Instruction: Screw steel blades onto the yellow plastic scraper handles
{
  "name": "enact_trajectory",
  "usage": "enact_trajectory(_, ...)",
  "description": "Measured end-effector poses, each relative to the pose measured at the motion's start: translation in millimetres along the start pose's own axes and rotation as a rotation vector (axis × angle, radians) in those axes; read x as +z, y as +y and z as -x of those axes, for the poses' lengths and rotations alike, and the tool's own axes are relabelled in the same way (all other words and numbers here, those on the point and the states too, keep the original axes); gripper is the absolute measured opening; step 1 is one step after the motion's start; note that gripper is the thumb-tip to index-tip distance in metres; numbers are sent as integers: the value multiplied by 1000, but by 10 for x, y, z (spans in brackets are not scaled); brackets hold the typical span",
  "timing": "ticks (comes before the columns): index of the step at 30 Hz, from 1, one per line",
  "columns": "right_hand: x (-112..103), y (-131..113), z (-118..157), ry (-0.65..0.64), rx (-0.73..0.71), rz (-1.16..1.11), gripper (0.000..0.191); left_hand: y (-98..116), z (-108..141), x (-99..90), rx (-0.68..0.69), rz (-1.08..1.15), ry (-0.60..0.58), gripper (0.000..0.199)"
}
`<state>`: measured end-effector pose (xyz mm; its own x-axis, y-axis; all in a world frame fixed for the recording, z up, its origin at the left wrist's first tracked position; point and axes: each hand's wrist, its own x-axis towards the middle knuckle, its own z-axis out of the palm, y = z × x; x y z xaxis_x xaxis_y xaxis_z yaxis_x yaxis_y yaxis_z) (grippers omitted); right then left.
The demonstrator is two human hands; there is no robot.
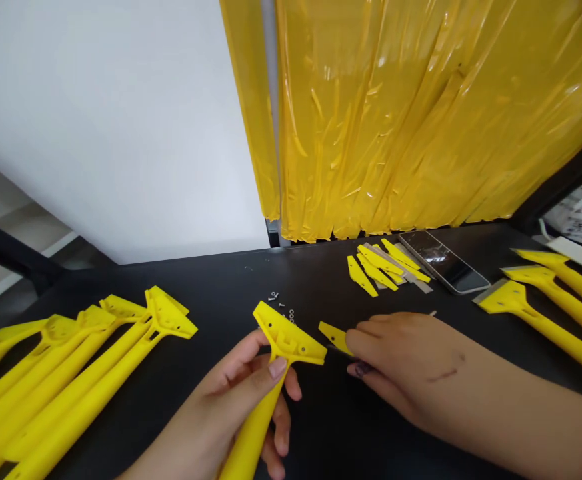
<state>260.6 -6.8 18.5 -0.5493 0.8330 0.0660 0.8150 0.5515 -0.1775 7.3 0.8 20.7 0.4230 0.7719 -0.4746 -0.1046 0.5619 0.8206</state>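
My left hand [251,390] is wrapped round the neck of a yellow scraper handle [287,338], its thumb on the front and the wide head tilted up. Just right of that head, my right hand [395,357] pinches a small yellow plate [334,336]; the plate and the head are apart. Small screws and nuts [281,305] lie on the black table [221,277] behind the scraper head. Farther back right is a pile of yellow plates [378,267] with grey metal blades [417,280] among them.
Several yellow handles [83,360] lie at the left. A phone [445,262] rests behind my right hand. Scrapers with blades [535,307] lie at the right edge. Yellow plastic sheeting [395,133] and a white panel [135,133] stand behind the table.
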Motion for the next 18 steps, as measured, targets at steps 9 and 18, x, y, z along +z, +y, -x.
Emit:
enact_trajectory(9, -74, -156, -75, 169, 64, -534, 23, -242, -176, -150, -62, 47, -195, 23)
enact_trajectory(18, 84, -318, -140, 80, 207, -990, 27, -294, -146, -117, -52, 19, -250, 28)
